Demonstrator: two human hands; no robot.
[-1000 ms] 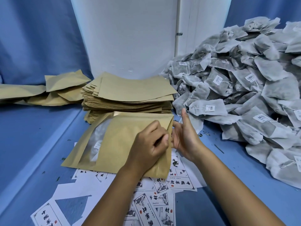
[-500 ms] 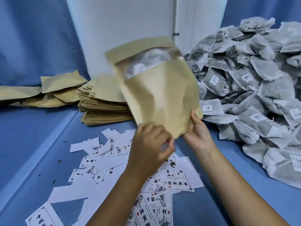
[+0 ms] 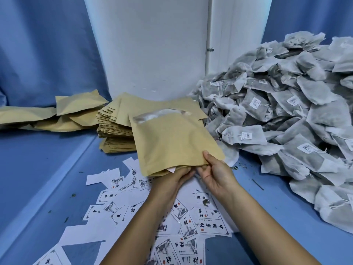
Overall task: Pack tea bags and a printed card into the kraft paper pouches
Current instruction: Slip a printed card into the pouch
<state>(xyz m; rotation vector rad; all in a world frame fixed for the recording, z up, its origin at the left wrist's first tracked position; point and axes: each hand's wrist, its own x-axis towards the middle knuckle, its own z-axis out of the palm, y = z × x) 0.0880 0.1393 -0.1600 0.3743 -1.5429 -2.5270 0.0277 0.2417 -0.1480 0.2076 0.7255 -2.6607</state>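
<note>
blue table (image 3: pixel 47 169) | pouch (image 3: pixel 172 142) lowered since earlier | left hand (image 3: pixel 172 177), right hand (image 3: pixel 215 173) both pinching its near edge

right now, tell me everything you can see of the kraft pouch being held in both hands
The kraft pouch is a flat tan paper bag with a clear window strip near its far end, something white showing through it. It tilts up off the table, far end raised before the pouch stack. The left hand supports its near edge from below; the right hand pinches the near right corner. A pale card corner pokes out at the near edge. The paper looks slightly puffed and creased.
</note>
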